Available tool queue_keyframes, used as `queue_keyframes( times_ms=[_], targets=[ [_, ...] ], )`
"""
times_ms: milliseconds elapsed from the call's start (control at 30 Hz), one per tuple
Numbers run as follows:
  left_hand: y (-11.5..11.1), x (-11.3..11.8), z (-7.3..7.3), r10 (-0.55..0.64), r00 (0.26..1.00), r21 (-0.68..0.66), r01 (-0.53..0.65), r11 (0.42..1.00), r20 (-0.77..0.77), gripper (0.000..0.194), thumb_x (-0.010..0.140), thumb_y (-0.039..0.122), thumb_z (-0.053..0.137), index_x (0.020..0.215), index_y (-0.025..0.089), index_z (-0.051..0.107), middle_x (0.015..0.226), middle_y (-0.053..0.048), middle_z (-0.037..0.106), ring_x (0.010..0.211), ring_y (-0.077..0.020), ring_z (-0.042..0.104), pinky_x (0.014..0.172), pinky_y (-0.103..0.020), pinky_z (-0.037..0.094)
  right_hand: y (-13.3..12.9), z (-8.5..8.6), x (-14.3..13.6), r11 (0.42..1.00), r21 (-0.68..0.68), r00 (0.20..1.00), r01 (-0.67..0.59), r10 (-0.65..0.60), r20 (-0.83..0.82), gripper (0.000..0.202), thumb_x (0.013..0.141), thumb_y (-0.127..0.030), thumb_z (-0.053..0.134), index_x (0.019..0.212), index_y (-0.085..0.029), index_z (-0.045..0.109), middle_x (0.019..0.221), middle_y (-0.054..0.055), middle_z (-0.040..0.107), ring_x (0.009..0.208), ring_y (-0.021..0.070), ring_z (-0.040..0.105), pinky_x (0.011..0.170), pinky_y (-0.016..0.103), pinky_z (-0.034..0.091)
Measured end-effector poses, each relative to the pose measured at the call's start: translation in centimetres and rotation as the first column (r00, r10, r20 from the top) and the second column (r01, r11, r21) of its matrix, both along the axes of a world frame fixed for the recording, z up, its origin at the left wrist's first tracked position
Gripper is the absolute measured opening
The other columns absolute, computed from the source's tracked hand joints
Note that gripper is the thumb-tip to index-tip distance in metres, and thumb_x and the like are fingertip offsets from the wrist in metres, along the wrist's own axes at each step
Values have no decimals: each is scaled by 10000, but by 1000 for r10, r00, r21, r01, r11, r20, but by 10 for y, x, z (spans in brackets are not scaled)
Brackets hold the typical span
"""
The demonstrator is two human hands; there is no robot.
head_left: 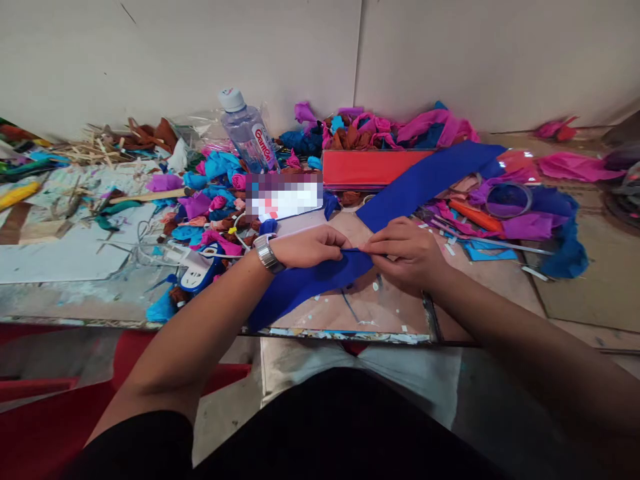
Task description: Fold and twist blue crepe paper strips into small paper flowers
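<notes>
A strip of dark blue paper (310, 281) hangs over the table's front edge at its lower left end. My left hand (317, 245), with a metal watch on its wrist, pinches the strip's upper edge. Close beside it, my right hand (404, 252) pinches the same edge with thumb and fingers. Fingertips of both hands nearly meet at a narrow fold. Behind my right hand, a wide blue piece (430, 183) runs up to the right, over the end of a red box (375, 168). Whether the two blue parts are joined is hidden by my hands.
Behind my left hand are a lit phone (287, 202) and a water bottle (250, 137). A power strip (197, 272) lies at the left. Crumpled coloured paper covers the back; an orange tool (476, 217) and a tape roll (509, 200) lie to the right.
</notes>
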State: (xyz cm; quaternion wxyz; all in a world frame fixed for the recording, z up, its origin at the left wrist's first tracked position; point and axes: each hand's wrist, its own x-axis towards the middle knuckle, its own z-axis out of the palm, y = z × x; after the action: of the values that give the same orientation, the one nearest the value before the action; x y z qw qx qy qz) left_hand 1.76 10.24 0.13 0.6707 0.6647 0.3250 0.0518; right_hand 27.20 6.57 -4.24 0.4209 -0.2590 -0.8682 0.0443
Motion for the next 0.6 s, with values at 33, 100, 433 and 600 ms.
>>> queue_keyframes(
  times_ms=[33,100,433,600],
  targets=[
    [0,0,1,10,1000,-9,-10,1000,4,188,782,204,656,928,128,747,793,-2,722,626,-84,584,601,-189,459,0,0,0,1000,8,1000,-5,5,-1,146,956,-171,725,1022,-254,826,936,41,845,793,193,756,792,398,531],
    [0,1,1,19,1000,-25,-18,1000,3,189,760,201,659,915,131,741,781,-2,711,618,-88,576,597,-197,451,0,0,0,1000,9,1000,-8,8,3,150,950,-168,734,1033,-255,823,939,41,844,796,195,757,791,401,534],
    [1,3,-4,41,999,282,-33,959,-23,355,943,464,644,863,127,722,701,24,551,641,-97,426,634,-254,336,-2,3,-1,1000,10,1000,16,-16,11,179,966,-172,709,1072,-277,809,952,30,849,807,198,769,801,404,542],
    [3,4,-6,13,1000,337,-14,941,4,348,950,451,631,854,127,718,728,17,575,679,-105,458,680,-259,369,-5,5,-3,996,-50,997,70,-68,35,169,984,-231,711,1133,-261,785,961,35,854,824,210,782,839,414,531]
  ],
)
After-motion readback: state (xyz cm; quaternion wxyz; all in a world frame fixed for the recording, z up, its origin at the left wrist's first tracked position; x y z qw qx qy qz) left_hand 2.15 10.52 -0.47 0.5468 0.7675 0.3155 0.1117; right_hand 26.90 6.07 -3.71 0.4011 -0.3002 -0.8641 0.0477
